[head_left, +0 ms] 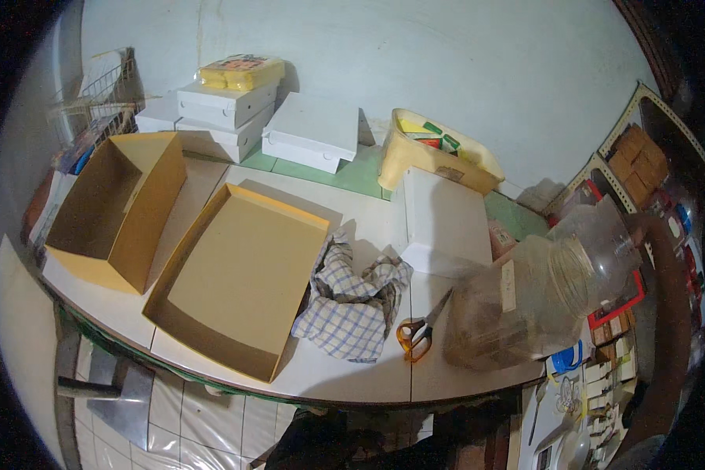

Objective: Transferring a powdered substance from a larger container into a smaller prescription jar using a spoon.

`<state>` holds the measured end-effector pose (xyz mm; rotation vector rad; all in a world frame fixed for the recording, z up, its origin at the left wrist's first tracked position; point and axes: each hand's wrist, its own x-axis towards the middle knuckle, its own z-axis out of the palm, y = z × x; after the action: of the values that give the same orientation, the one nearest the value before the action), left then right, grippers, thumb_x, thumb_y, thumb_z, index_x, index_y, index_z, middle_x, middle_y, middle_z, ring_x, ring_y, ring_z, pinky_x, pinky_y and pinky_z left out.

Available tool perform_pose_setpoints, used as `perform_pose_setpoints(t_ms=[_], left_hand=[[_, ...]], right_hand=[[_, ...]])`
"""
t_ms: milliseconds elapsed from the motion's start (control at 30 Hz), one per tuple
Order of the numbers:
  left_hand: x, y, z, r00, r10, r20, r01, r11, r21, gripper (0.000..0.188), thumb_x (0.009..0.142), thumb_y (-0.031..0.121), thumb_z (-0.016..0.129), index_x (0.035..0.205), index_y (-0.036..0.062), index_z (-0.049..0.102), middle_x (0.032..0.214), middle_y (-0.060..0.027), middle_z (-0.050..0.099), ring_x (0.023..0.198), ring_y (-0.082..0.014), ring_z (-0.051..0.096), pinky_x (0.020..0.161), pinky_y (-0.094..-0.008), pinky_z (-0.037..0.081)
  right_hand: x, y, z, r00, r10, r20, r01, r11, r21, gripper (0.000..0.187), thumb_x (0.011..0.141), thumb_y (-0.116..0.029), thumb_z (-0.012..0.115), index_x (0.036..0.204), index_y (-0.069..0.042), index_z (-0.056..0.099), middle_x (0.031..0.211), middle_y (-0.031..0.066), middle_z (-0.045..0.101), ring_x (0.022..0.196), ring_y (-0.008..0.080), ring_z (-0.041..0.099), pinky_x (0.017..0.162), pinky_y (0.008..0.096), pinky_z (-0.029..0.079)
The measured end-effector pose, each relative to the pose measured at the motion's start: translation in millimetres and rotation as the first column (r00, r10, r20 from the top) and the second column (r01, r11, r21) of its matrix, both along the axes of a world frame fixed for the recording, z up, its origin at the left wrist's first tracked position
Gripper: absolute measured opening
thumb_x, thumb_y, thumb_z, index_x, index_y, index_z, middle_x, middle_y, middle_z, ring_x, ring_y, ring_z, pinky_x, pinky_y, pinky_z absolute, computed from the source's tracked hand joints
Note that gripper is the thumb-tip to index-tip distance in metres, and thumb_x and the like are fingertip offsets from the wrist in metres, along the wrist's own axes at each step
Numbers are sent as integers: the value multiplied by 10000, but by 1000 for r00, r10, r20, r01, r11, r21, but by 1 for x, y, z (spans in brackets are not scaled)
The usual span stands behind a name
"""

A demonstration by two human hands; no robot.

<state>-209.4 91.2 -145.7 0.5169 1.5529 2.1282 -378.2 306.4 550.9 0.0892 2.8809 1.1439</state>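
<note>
A large clear plastic jar, slightly blurred, tilts over the table's right end with its mouth toward the upper right. My right hand grips it at the rim, with the fingers partly hidden behind the cloudy plastic. My left hand is out of view. Just left of the jar lie orange-handled scissors. A crumpled checked cloth sits beside them. An open, shallow yellow-edged cardboard tray lies left of the cloth, and a deeper brown cardboard box rests on its side farther left.
Along the wall stand stacked white boxes, a yellow plastic-wrapped pack and a cream bin. A white box stands behind the jar. Metal shelving and a lower surface with utensils are at the right.
</note>
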Motion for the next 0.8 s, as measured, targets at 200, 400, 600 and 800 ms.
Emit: perform_pose_setpoints(t_ms=[200,400,600,800], left_hand=[[14,-37,3,1000,-26,-6,25,996,-88,900,744,409,787,1430,86,303,1461,-120,339,1294,-324,399,1023,-489,388],[41,-18,13,962,-267,-61,266,964,-25,912,741,412,789,1435,88,295,1468,-118,331,1297,-325,394,1023,-492,387],[82,3,40,859,-491,-143,491,870,-35,923,738,415,791,1440,90,287,1474,-116,322,1301,-326,390,1023,-495,387],[145,33,113,800,-555,-227,599,723,344,997,723,412,802,1465,101,214,1505,-113,239,1329,-332,342,1017,-503,394]], right_hand=[[71,85,-8,997,-82,-12,81,995,-52,575,654,-207,762,1179,-72,573,1084,121,612,1070,263,571,895,352,470],[221,160,45,914,-18,-405,-20,996,-88,484,664,-108,754,1103,-31,566,955,128,617,893,257,589,824,390,492],[327,87,-44,788,-102,-607,-429,617,-660,254,805,-13,644,1026,-66,530,918,-16,525,853,96,515,777,264,466],[445,-50,-258,532,-323,-783,-767,208,-607,372,681,-17,788,948,-66,534,925,50,583,937,175,575,860,325,466]])
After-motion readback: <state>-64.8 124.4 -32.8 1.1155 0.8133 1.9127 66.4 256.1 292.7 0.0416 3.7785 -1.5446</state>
